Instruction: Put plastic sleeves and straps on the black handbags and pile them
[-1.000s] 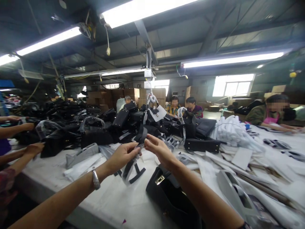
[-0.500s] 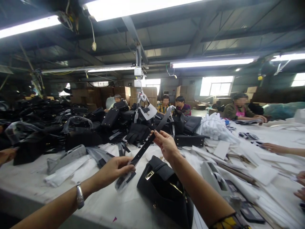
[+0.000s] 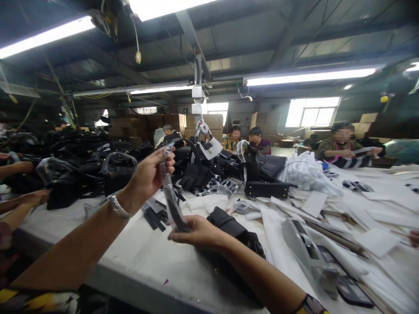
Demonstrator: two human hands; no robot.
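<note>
A black bag strap (image 3: 173, 205), partly wrapped in clear plastic, is stretched between my two hands above the table. My left hand (image 3: 149, 174) is raised and closed around its upper part; a silver bracelet circles that wrist. Lower down and to the right, my right hand (image 3: 199, 233) grips the bottom end of the strap between thumb and fingers. A dark band arches to the right from my left hand; whether it belongs to the same strap I cannot tell. Behind my right forearm lies a black handbag (image 3: 229, 222), its front largely hidden by the arm.
Black bags (image 3: 265, 189) are heaped across the back of the white table (image 3: 131, 266). On the right are a grey tape dispenser (image 3: 303, 248), a dark phone-like device (image 3: 353, 290) and white sheets (image 3: 376, 240). Co-workers' hands (image 3: 32, 198) reach in from the left.
My left hand has risen, gripping the strap higher. My right hand has come down from the upper part to its lower end. The view has turned slightly left.
</note>
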